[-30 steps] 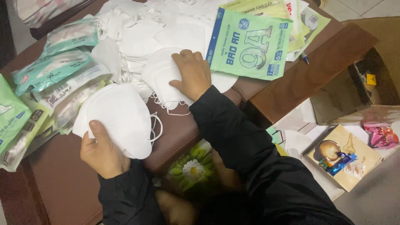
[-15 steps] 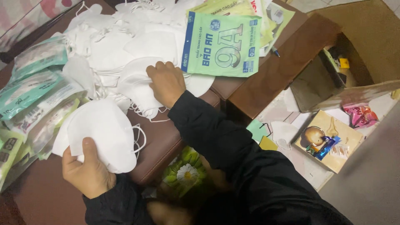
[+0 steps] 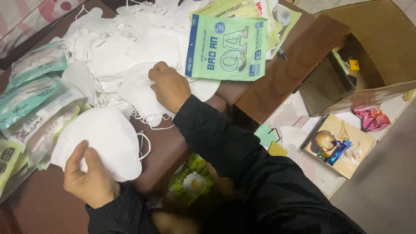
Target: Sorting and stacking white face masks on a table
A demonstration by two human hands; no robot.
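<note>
My left hand (image 3: 91, 180) grips a stack of white face masks (image 3: 102, 138) by its lower edge, held over the brown padded surface (image 3: 169, 151). My right hand (image 3: 170, 86) rests with curled fingers on a white mask (image 3: 141, 93) at the near edge of a loose pile of white masks (image 3: 117, 43). A green packaging bag (image 3: 227, 47) lies flat just right of that hand. My dark sleeves cover both forearms.
Sealed mask packets in clear and teal wrap (image 3: 30, 99) lie along the left. More green bags and a pen (image 3: 281, 54) sit behind. An open cardboard box (image 3: 372, 56) stands at right; a flat box with small items (image 3: 340, 143) lies on the floor.
The view has shifted slightly. My right hand stays on the mask pile, fingers curling onto one mask. My left hand keeps holding the stack, a little lower in view.
</note>
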